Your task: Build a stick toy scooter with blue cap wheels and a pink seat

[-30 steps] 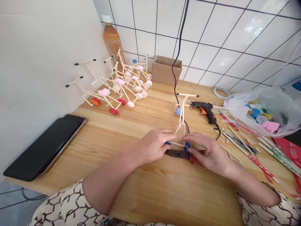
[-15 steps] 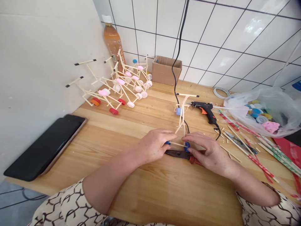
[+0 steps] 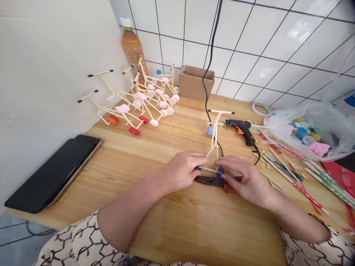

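Note:
A small tricycle model (image 3: 213, 142) made of thin wooden sticks stands on the table, its handlebar with black ends pointing away from me. A light blue cap forms its front wheel (image 3: 210, 131). My left hand (image 3: 184, 168) is closed on the left dark blue cap wheel (image 3: 198, 168), mostly hidden by the fingers. On the other side, my right hand (image 3: 246, 179) pinches the right dark blue cap wheel (image 3: 220, 172) between thumb and fingers. A stick axle runs between both wheels. Pliers (image 3: 212, 181) with red handles lie just below, partly under my right hand.
Several finished stick tricycles (image 3: 122, 109) crowd the left back, near a drink bottle (image 3: 134, 48) and cardboard box (image 3: 196, 83). A glue gun (image 3: 241, 129), scissors (image 3: 283, 166), loose sticks and a bag of caps (image 3: 313, 129) lie right. A phone (image 3: 52, 171) rests left.

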{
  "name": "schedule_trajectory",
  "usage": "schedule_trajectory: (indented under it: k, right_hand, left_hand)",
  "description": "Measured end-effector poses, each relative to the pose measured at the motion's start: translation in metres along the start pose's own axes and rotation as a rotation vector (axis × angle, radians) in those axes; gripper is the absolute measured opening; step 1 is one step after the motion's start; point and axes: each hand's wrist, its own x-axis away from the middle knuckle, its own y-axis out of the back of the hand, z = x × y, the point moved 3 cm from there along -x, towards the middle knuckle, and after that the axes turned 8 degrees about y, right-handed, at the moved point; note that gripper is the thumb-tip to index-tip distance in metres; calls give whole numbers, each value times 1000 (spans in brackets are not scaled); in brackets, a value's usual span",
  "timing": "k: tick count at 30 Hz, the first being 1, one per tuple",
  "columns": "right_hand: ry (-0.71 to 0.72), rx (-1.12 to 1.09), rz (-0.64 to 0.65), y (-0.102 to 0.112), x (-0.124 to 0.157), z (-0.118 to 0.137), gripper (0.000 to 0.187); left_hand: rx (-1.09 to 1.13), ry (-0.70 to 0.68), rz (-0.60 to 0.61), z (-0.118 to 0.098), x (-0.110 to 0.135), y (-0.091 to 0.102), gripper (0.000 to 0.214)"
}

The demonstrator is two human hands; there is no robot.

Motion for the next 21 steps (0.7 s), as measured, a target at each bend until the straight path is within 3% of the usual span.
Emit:
schedule_trajectory:
  k: [6,12,21]
  right_hand:
    - [-6,-4,12,0,0,1,27]
    - [-161,-60,-34,2,2,-1,13]
    - [-224,29,-63,1,-1,-4,11]
  left_hand:
    - [6,-14,-8,1,1,-1,32]
    - [-5,-1,-16,1,1,-1,31]
    - [-5,1,-16,1,1,-1,33]
